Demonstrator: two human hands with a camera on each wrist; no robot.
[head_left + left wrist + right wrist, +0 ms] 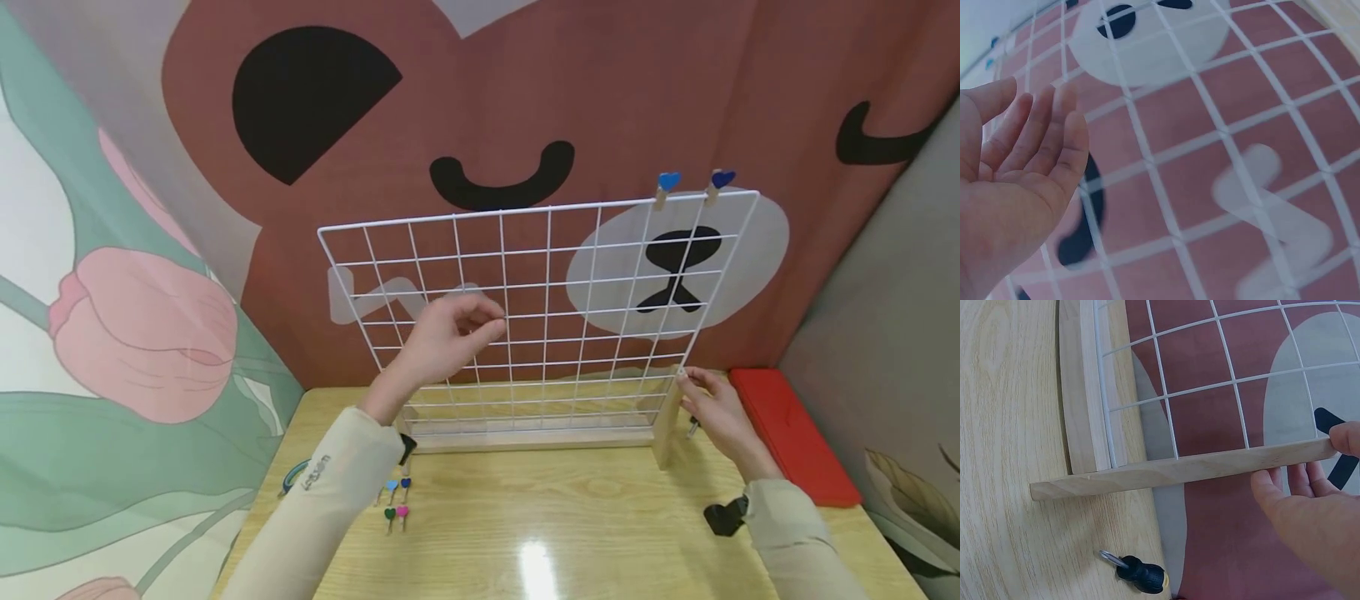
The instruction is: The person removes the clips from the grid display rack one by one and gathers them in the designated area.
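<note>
A white wire grid (547,283) (1222,134) (1166,394) stands upright in a wooden base (540,437) on the table. Two blue heart clips (667,187) sit on its top right edge. My left hand (480,327) (1041,125) hovers in front of the grid's left half, its palm open and its fingers relaxed, holding nothing. My right hand (688,382) (1325,464) pinches the top end of the wooden foot (666,429) (1179,470) at the stand's right end, with the thumb on one side and the fingers on the other.
Several small heart clips (397,500) lie on the table's front left. A short black-handled screwdriver (1138,572) (693,427) lies beside the foot. A red flat box (795,433) sits at the right edge. A printed curtain hangs right behind the grid.
</note>
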